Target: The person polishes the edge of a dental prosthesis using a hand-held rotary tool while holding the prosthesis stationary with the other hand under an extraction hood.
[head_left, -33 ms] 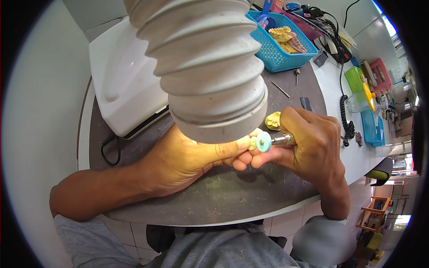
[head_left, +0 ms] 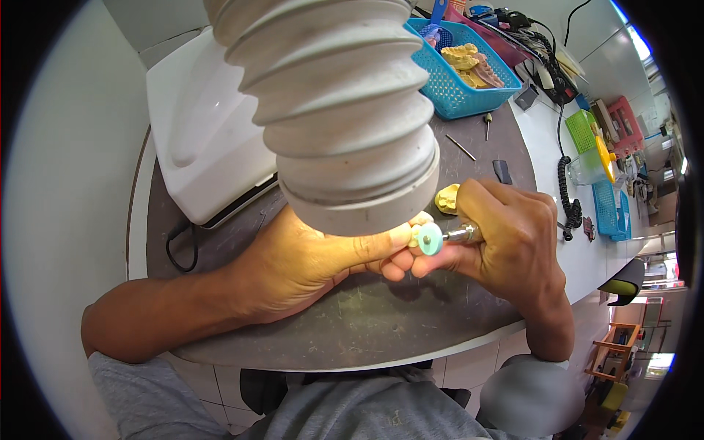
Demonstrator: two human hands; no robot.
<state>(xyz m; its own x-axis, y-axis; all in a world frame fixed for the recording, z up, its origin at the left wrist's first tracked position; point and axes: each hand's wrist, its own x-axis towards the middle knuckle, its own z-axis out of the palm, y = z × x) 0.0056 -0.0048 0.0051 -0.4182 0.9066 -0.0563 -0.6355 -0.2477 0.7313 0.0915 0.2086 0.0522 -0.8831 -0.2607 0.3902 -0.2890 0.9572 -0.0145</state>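
Between the thumb and fingers of my left hand point(head_left: 330, 253) is a small pale dental piece point(head_left: 414, 236), mostly covered by the fingertips. My right hand point(head_left: 510, 238) is closed around a metal rotary handpiece point(head_left: 462, 233). A round mint-green disc point(head_left: 430, 240) sits on the handpiece's tip, right against or just in front of the pale piece; I cannot tell if they touch. My two hands meet at the fingertips. Just beyond the right hand's fingers stands a yellow dental cast point(head_left: 446, 199). A ribbed white suction hose point(head_left: 352, 125) hangs over the left fingers, its rim close above them.
A white machine housing point(head_left: 213, 125) stands at the left with a black cable. On the grey mat point(head_left: 330, 334) lie a thin metal bur point(head_left: 460, 147), another small bur point(head_left: 488, 126) and a dark flat piece point(head_left: 501, 171). A blue basket point(head_left: 458, 103) holds several casts. Cables clutter the far right.
The disc and my right hand have shifted very slightly left and down. More of the dark flat piece shows beyond the right hand. My left hand stays in place.
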